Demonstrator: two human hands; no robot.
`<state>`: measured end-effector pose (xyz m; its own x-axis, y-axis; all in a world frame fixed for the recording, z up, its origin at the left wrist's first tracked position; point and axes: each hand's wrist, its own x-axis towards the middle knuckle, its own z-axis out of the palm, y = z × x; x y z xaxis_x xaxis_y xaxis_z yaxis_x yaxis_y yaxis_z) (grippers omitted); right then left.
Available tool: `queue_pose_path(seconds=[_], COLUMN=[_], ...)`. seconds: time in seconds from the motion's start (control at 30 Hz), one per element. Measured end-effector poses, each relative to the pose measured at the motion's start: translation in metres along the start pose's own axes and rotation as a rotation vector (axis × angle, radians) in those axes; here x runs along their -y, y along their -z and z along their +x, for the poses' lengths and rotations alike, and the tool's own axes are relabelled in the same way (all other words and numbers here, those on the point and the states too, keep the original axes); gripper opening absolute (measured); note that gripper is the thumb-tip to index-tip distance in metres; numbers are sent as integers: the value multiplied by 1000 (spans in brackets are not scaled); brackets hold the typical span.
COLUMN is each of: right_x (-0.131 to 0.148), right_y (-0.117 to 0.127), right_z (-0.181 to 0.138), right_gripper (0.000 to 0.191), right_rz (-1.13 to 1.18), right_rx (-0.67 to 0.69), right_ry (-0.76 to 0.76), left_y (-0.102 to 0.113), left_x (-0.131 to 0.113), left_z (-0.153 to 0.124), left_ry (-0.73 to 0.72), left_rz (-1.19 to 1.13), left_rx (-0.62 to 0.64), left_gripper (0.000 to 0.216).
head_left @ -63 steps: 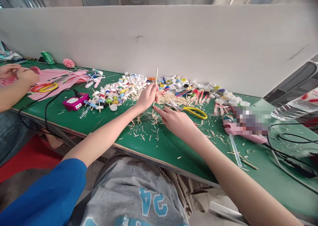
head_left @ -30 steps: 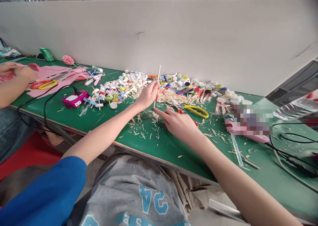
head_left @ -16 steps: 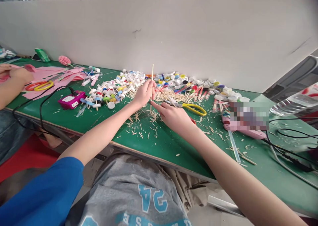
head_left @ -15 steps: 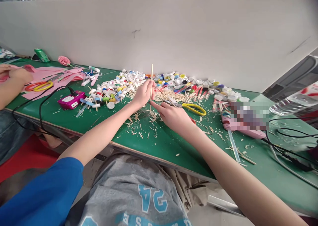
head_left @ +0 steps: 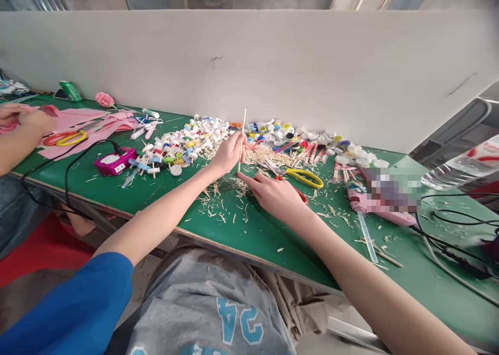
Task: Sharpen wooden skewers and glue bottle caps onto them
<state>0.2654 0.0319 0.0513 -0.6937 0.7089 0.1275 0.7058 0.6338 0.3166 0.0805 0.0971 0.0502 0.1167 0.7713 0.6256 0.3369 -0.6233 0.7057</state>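
My left hand (head_left: 230,154) is closed around a thin wooden stick (head_left: 244,121), held nearly upright with its top tilted slightly right. Beside the stick's lower part is my right hand (head_left: 273,194), its index finger stretched out with the tip at the stick and the other fingers bent. I see nothing gripped in it. Scissors (head_left: 304,177) with one yellow and one red-orange handle lie on the table, partly behind this hand. Wood shavings (head_left: 222,201) are scattered below both hands. Behind them is a heap of pale thin sticks (head_left: 268,155).
Bottle caps (head_left: 288,131) and caps joined to sticks (head_left: 171,152) are piled along the partition (head_left: 156,58). A purple power box (head_left: 114,161) with a cable stands left. Right are a pink glue gun (head_left: 390,214) and a water bottle (head_left: 463,160). Another person's hands (head_left: 35,121) handle pink paper.
The view has tipped up slightly, so the table sits lower in the picture. The stick leans a little more to the right. Both hands keep nearly the same pose.
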Motion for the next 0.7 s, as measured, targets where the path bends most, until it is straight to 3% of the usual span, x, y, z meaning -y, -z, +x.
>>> queue_pose_path(seconds=[0.17, 0.4, 0.7], right_x=[0, 1, -2], right_y=[2, 1, 12], right_z=[3, 3, 2], right_gripper=[61, 56, 58], right_rz=[-13, 39, 48], right_rx=[-26, 62, 7], right_ry=[-26, 20, -57], left_y=[-1, -2, -1], left_x=[-4, -3, -5], left_z=[-1, -1, -2], left_ry=[-20, -17, -6], left_rz=[1, -2, 18], left_rx=[-4, 9, 7], left_gripper=[34, 34, 35])
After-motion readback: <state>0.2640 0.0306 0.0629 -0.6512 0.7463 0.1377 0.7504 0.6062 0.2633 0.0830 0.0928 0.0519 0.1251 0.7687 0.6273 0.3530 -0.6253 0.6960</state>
